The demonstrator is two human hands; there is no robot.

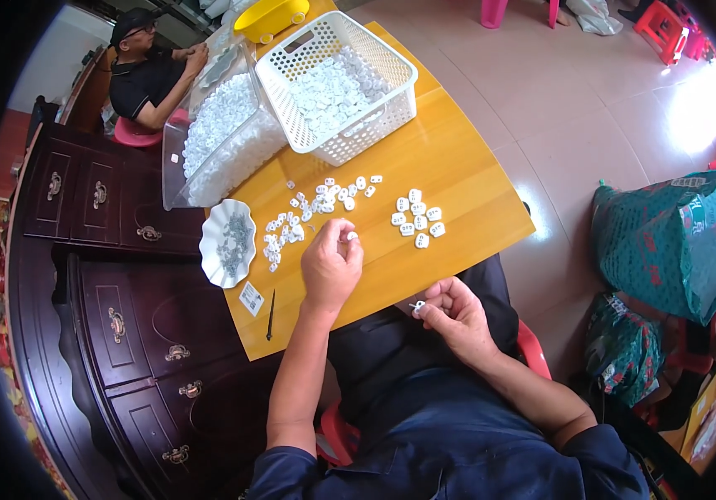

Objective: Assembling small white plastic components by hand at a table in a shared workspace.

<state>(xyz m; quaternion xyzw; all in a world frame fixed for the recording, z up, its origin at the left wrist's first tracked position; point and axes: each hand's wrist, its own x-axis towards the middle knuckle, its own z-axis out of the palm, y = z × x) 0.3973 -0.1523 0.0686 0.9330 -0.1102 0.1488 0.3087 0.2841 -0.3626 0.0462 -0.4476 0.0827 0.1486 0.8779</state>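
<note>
My left hand is over the wooden table, fingers closed on a small white plastic piece at the fingertips. Off the table's near edge, my right hand pinches another small white piece, with a thin metallic bit sticking out of it. Beyond my left hand lie scattered white pieces with dark holes or marks. Several rounded white pieces with dark markings are grouped to the right. A scalloped white dish at the left holds small grey metal-looking parts.
A white perforated basket and a clear bin, both full of white pieces, stand at the back. Near the left edge lie a thin black tool and a label. Another person sits far left. Teal bags are right.
</note>
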